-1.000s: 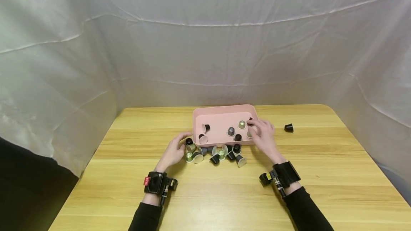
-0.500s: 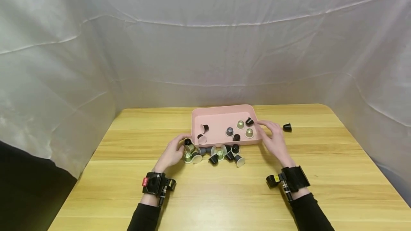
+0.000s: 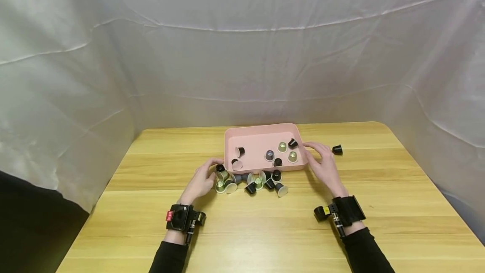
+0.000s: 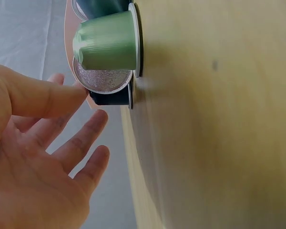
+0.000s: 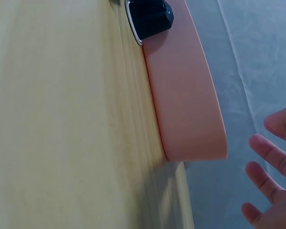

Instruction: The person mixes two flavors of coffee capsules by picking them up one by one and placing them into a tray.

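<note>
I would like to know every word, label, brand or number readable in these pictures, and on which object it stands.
None can be read with certainty.
Red tag on the left wrist's black band: pale marks, too small and blurred.
Yellow label on the right wrist's camera: too small to read.
Capsules and pink tray: no readable lettering.

Tabletop [image 3: 265, 231]: wood-grained, smooth, glossy toward 6 o'clock in the head view. Pink tray [image 3: 254, 138]: apparent plastic, smooth, matt. Curtain [image 3: 242, 62], 12 o'clock: creased cloth, satin sheen. Green coffee capsule [image 4: 107, 43], 11 o'clock in the left wrist view: metallic, finely ribbed. Foil lid [image 4: 102, 81] at its 6 o'clock: metal, stippled. Black coffee capsule [image 5: 150, 19], 12 o'clock in the right wrist view: smooth, glossy.
</note>
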`<state>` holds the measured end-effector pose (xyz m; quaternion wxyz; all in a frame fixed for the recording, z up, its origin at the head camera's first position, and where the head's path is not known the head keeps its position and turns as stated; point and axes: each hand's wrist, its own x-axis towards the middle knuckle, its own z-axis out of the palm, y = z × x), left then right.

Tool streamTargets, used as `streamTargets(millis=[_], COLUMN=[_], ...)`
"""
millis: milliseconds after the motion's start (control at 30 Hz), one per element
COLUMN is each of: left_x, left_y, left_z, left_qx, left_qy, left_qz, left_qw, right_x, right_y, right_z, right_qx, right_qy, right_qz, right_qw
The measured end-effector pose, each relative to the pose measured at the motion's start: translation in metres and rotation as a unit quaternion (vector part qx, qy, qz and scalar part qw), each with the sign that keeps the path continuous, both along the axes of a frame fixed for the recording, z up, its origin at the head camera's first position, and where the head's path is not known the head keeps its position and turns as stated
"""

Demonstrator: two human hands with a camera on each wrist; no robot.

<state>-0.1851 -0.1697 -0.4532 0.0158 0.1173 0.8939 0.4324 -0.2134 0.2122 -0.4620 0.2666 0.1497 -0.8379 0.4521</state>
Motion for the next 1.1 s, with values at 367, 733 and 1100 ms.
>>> streamTargets(millis=[367,733,1100], left_x=[0.0012,0.0032,0.0060], left_y=[-0.0029,-0.0065,-0.0079], left_z=[0.0004,0.0017,0.0038], left_qx=[-0.044,-0.099,-0.125], left_qy=[0.015,0.026,0.017], left_qz=[-0.003,0.007,0.025], left_qw=[0.9989,0.9947,0.9917], right_x=[0.0019,0.0025,0.0017], right_y=[-0.0011,-0.0012,0.0004], right_z=[-0.0005,-0.0008,-0.0028], right_qx=[0.002,-0.003,-0.005], right_qy=[-0.017,-0.011,-0.014], right_qz=[-0.003,-0.001,0.002], right_qw=[0.9999,0.9999,0.9999])
